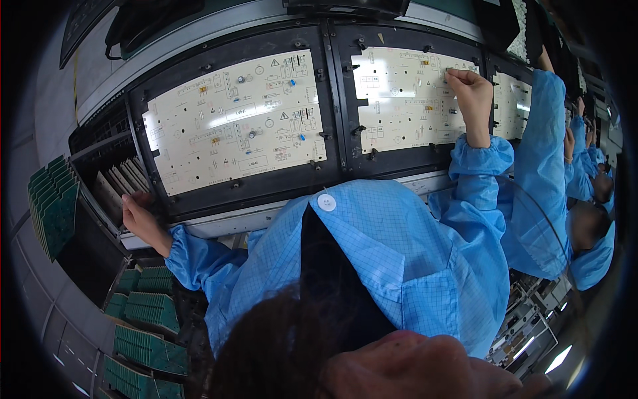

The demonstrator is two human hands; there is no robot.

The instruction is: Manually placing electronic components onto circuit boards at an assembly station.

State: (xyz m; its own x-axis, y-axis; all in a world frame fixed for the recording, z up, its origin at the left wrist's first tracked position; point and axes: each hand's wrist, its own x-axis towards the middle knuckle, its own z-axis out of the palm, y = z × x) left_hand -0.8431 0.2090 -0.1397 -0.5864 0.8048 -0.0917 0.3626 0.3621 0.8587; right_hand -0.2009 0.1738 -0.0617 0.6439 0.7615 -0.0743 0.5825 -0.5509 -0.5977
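My right hand [473, 96] is over the right-hand pale circuit board [399, 123], with thumb and forefinger pinched together near its upper right part. Whatever is between those fingertips is too small to make out. That board lies in a black frame and carries a few small yellow and blue parts. At the far left, my left hand [144, 223] rests by the near edge of a bin, beside several upright pale boards [123, 178]. Its thumb stands apart from the partly hidden fingers, and nothing shows in it. Between my hands lies another pale circuit board [232, 123] in its own frame.
Stacks of green circuit boards [53, 206] stand at the left, with more green boards [151, 311] below. A third pale board [512, 106] lies farther right, beside a co-worker's blue sleeve [541, 133]. Small clamps [324, 135] rim the black frames.
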